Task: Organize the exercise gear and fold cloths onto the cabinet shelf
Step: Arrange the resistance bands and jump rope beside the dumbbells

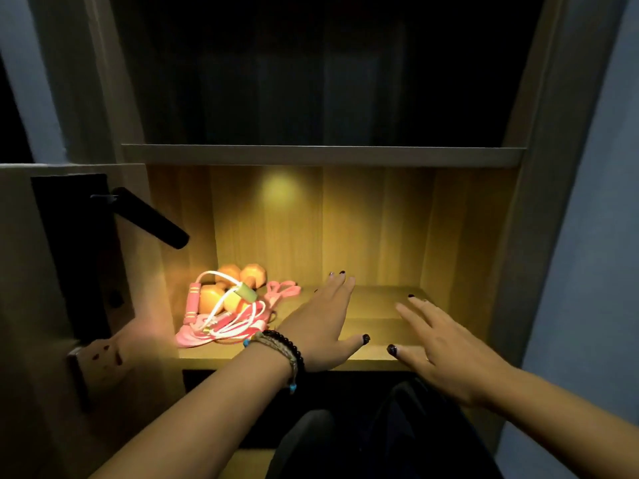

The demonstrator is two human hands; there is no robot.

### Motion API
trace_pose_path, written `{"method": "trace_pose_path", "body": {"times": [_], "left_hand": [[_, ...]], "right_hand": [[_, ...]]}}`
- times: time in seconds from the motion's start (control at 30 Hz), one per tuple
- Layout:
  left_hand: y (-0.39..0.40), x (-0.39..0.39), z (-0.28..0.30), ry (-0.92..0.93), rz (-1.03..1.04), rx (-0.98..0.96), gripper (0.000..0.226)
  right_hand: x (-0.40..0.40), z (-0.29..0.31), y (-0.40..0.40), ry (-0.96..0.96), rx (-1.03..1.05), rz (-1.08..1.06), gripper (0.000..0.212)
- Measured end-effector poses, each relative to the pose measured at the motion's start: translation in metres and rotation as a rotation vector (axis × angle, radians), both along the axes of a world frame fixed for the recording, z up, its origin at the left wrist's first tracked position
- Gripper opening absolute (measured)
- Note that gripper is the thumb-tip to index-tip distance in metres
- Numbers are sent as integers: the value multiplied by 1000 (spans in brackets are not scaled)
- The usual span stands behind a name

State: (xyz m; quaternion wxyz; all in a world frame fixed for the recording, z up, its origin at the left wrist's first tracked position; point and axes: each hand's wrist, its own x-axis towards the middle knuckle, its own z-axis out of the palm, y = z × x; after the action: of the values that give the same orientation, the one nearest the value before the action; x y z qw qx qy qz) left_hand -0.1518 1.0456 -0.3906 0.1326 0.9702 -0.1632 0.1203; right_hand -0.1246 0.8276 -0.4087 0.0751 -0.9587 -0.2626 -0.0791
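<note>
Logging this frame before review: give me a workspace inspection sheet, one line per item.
Surface: lit wooden cabinet shelf, bare to the right of the gear.
Job's things: orange dumbbells, jump rope with pink handles and pink resistance bands, piled at the shelf's left end; no cloths seen.
Clutter: nothing seen.
Grippers: left hand and right hand both flat, fingers straight, spread over the bare part of the shelf, holding nothing; contact with the shelf cannot be told. Bead bracelets on the left wrist.
Cables: nothing seen, apart from the rope's cord.
Surroundings: dark compartment above; door with black lever handle at left; blue wall at right.
</note>
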Motion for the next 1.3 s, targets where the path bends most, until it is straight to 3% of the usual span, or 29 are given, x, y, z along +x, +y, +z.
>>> {"method": "trace_pose_path", "body": {"times": [0.27, 0.67, 0.93, 1.1, 1.2, 1.3], "left_hand": [[-70, 35, 27, 57, -312, 13, 74], [-211, 97, 3, 146, -529, -67, 73], [-306, 183, -30, 320, -696, 27, 73], [-361, 217, -15, 410, -797, 132, 73], [-387, 234, 12, 418, -827, 106, 74], [-407, 241, 49, 358, -830, 117, 72]], "right_hand": [[-6, -6, -84, 20, 96, -349, 82], [10, 1, -211, 6, 30, -540, 82], [71, -33, -307, 149, 302, -686, 76], [97, -10, -346, 166, 287, -748, 71], [106, 18, -361, 237, 257, -793, 73], [110, 52, -369, 315, 352, -864, 72]]}}
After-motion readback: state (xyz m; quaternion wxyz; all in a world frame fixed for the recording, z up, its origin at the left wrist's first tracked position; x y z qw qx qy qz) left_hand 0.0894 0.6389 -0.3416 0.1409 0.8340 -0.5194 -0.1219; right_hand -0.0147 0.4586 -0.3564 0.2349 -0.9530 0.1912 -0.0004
